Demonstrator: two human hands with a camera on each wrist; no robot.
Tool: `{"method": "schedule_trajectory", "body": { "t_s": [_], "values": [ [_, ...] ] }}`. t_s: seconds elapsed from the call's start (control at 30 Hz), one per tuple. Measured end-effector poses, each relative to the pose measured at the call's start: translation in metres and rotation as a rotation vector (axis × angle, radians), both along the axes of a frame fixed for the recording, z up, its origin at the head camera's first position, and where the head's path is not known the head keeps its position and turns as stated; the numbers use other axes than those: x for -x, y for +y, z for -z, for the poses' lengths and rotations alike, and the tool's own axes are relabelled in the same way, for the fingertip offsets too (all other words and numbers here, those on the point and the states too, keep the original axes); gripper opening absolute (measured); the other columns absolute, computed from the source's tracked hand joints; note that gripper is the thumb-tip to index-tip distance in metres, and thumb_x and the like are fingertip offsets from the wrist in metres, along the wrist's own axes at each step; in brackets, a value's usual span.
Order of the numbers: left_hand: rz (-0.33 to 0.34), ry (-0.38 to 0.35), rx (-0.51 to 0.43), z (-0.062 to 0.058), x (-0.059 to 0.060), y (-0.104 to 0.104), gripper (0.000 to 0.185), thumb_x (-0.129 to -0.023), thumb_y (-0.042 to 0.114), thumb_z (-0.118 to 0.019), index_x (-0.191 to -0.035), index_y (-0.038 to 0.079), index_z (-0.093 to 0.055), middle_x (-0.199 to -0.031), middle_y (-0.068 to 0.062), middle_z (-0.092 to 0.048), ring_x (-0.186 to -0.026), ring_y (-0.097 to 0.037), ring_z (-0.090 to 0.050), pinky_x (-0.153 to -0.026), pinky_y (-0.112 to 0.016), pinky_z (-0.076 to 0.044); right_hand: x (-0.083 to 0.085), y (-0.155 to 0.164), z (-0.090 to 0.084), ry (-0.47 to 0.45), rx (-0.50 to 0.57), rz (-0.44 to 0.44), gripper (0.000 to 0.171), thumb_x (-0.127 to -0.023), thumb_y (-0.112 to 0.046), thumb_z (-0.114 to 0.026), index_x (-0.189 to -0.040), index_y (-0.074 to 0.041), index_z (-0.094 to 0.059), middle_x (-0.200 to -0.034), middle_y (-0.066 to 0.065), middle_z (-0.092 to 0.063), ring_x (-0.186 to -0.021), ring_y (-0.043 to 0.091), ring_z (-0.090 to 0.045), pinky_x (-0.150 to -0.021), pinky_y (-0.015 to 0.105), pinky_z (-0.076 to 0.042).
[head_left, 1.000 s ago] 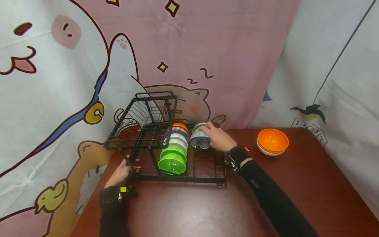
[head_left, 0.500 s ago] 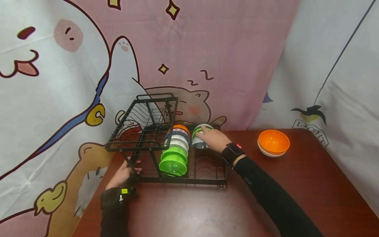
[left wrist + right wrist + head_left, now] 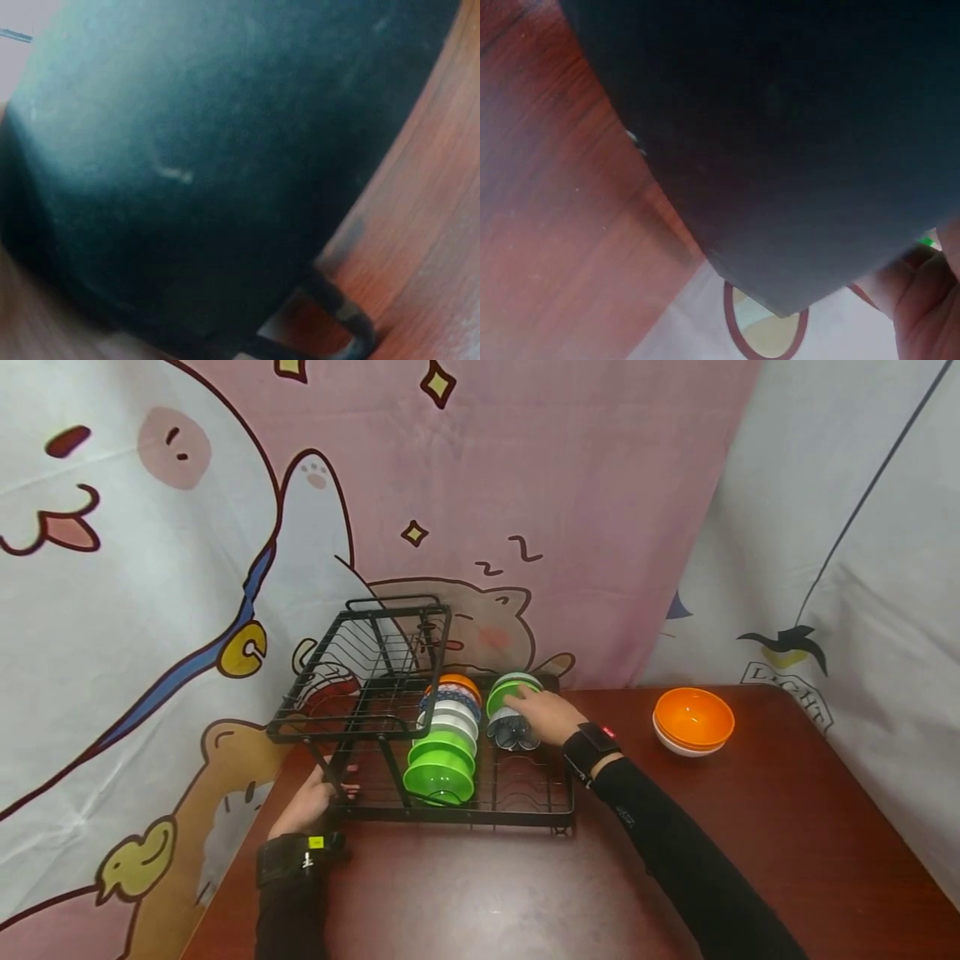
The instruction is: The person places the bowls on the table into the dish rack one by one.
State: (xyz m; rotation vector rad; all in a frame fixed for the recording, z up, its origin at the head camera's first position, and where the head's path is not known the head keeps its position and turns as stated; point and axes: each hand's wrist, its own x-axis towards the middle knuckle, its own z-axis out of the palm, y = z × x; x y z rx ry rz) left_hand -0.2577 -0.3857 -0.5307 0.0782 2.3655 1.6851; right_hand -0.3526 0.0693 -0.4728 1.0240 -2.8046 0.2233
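Two hands: our left hand (image 3: 307, 806) grips the rack (image 3: 420, 810) at 8 o'clock to steady it; right hand (image 3: 547, 717) lies on a grey bowl (image 3: 512, 732) at 1 o'clock, grip unclear.

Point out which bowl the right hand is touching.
The grey patterned bowl, standing on edge in the rack's right row in front of a green one; the right hand rests on it.

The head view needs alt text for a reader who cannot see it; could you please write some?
A person's right hand rests on a patterned grey bowl standing in a black wire dish rack, beside a row of green, white and orange bowls. The left hand grips the rack's front left post, and stacked orange bowls sit apart on the wooden table.
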Motion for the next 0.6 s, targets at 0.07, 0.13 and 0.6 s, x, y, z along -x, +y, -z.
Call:
{"method": "schedule_trajectory", "body": {
  "t_s": [0.07, 0.13, 0.6],
  "values": [
    [0.003, 0.003, -0.002, 0.001, 0.0, 0.001, 0.058, -0.094, -0.005, -0.029, -0.151, 0.0, -0.014, -0.146, -0.037, -0.036, -0.107, -0.032, -0.064, -0.084, -0.032, -0.051, 0.0, 0.002, 0.0, -0.008, 0.028, 0.002, 0.064, -0.076, 0.006, -0.073, -0.128, -0.028, -0.057, -0.119, 0.005, -0.059, -0.084, 0.025, -0.066, -0.074, 0.041, -0.055],
    [0.008, 0.003, -0.009, 0.001, 0.001, 0.001, 0.058, -0.093, -0.006, -0.028, -0.15, -0.001, -0.015, -0.146, -0.037, -0.036, -0.108, -0.033, -0.064, -0.085, -0.032, -0.051, 0.0, 0.003, 0.0, -0.006, 0.046, 0.01, 0.058, -0.081, 0.004, -0.07, -0.127, -0.028, -0.059, -0.117, 0.004, -0.061, -0.084, 0.025, -0.066, -0.075, 0.042, -0.055],
    [-0.06, 0.019, -0.003, 0.003, 0.001, 0.004, 0.055, -0.088, -0.007, -0.035, -0.142, -0.006, -0.023, -0.143, -0.035, -0.04, -0.106, -0.022, -0.058, -0.083, -0.022, -0.047, -0.008, 0.014, -0.014, 0.146, 0.135, 0.031, 0.031, -0.087, -0.014, -0.068, -0.117, -0.022, -0.068, -0.099, 0.0, -0.064, -0.068, 0.021, -0.062, -0.061, 0.041, -0.05]
  ]
}}
